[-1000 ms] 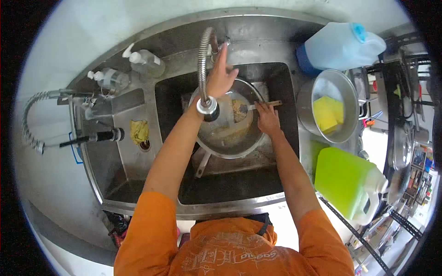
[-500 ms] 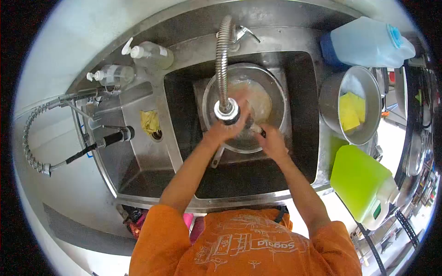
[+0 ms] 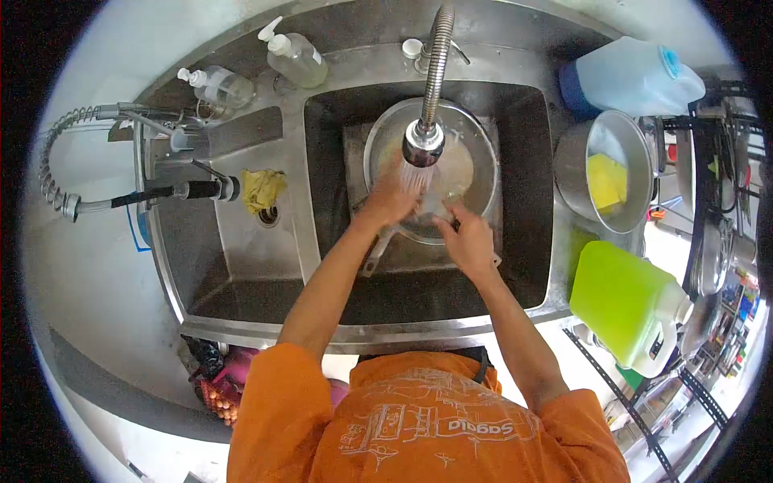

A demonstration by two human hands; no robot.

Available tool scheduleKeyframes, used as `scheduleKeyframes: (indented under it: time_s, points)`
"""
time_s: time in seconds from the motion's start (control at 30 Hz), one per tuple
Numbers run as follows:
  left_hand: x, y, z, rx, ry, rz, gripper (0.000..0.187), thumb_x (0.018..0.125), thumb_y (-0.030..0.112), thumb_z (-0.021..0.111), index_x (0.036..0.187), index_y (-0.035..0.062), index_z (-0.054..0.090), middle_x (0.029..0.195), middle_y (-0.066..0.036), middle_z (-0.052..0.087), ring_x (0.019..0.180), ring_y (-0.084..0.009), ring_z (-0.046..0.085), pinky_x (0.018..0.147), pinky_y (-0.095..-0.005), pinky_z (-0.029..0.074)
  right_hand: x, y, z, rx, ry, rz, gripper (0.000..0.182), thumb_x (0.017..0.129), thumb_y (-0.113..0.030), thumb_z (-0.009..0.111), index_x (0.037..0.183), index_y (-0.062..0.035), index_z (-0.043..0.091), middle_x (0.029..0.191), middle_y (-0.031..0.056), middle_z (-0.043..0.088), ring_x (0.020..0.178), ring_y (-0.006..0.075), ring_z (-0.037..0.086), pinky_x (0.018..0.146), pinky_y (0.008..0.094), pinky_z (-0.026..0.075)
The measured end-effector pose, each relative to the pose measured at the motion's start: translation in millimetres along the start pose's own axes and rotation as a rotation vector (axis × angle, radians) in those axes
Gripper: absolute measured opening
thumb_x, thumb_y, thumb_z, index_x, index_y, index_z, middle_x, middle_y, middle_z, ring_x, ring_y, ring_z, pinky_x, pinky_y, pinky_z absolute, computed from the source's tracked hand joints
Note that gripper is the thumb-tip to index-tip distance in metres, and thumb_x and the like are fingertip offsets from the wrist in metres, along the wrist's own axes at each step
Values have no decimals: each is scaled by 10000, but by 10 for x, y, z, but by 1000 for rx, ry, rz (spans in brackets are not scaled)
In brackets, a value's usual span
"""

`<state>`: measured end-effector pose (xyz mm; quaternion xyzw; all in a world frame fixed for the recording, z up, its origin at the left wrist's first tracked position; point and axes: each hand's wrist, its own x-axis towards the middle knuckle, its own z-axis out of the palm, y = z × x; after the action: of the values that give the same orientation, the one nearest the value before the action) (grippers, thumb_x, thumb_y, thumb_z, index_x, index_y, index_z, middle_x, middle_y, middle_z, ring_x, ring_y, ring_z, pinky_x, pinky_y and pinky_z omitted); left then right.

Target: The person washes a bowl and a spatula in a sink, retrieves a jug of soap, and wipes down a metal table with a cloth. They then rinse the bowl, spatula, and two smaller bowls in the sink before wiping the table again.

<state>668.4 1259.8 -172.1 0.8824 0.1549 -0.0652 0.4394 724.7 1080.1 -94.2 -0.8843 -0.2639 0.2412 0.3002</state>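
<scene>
A round metal basin [image 3: 489, 173] with cloudy liquid sits in the right-hand sink bowl. Water sprays from the faucet head [image 3: 423, 143] onto my left hand [image 3: 390, 198], which is over the basin's near-left side; spray and motion blur hide its fingers. My right hand [image 3: 470, 241] is closed at the basin's near rim around the dark handle of a small utensil [image 3: 456, 225]. The utensil's far end is blurred between my hands, so its kind cannot be made out. A flat grey handle with a hole [image 3: 375, 256] sticks out from the basin's near-left side.
Left are a smaller sink with a yellow cloth [image 3: 263, 190], a second spray hose [image 3: 201, 190] and two pump bottles [image 3: 296, 60] [image 3: 227, 86]. Right stand a blue-liquid jug [image 3: 632, 76], a metal pot [image 3: 573, 165] with a yellow sponge cloth [image 3: 607, 181], and a green-liquid jug [image 3: 620, 298].
The view has shifted slightly. The faucet head no longer covers my left hand, and spray now shows falling on it. My left hand has moved toward the basin's left; the right keeps its grip.
</scene>
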Motion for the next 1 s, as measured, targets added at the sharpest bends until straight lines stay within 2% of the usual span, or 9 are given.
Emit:
scheduleKeyframes:
  time_s: [0.1,0.23,0.3,0.4,0.57,0.67,0.8,0.9,1.0]
  points:
    - [-6,191,-113,462,54,117,532,952,259,457,1423,42,341,1417,-251,371,1301,-446,337,1102,-539,220,-115,-36,-80,48,54,12,318,827,-243,708,1075,-51,658,776,190,660,690,363,640,647,417,495]
    - [-209,741,2,20,282,394,501,895,212,502,1353,27,419,1379,-247,414,1201,-450,428,990,-546,354,-86,18,-112,38,48,-13,317,827,-244,710,1062,-37,658,787,191,663,684,352,642,639,421,496]
    - [-62,474,-186,-22,-48,112,516,912,213,489,1388,39,391,1376,-237,430,1222,-444,426,997,-548,363,-171,-10,-169,23,39,-68,300,830,-239,704,1039,-29,659,786,196,662,689,360,642,638,426,497]
    - [-75,484,-211,426,-29,94,548,950,240,453,1452,58,329,1358,-223,467,1250,-391,441,1036,-571,325,-189,27,-102,9,78,-93,283,834,-234,695,1007,-13,656,780,204,658,696,374,641,645,433,498]
    - [-288,587,58,163,240,434,491,951,222,467,1396,27,397,1406,-232,430,1246,-369,463,1079,-490,309,-28,-7,-76,25,53,28,298,863,-271,658,1017,-17,647,814,227,655,784,414,637,698,468,492]
    - [-41,-479,104,-59,73,39,546,968,252,457,1455,41,327,1450,-173,421,1315,-347,401,1111,-460,279,-154,-1,-164,104,17,56,306,879,-287,642,1024,-18,631,818,229,647,798,412,640,698,466,487]
    - [-222,134,-250,-738,120,-27,542,996,299,403,1465,45,306,1499,-151,346,1355,-274,354,1113,-438,250,-177,-70,-236,231,63,7,271,910,-250,610,994,6,579,816,237,634,762,383,645,678,433,487]
    - [-220,487,-162,-789,467,11,541,989,293,415,1464,57,308,1499,-148,343,1356,-302,346,1109,-503,195,-4,-137,-109,249,98,-59,268,963,-250,528,938,15,548,716,188,604,619,298,614,569,398,471]
    - [-115,608,-90,-404,703,108,541,982,287,428,1462,68,310,1499,-146,340,1357,-330,337,1106,-567,140,137,-254,-221,523,-360,377,299,991,-296,471,909,-19,552,619,41,503,467,126,452,446,297,395]
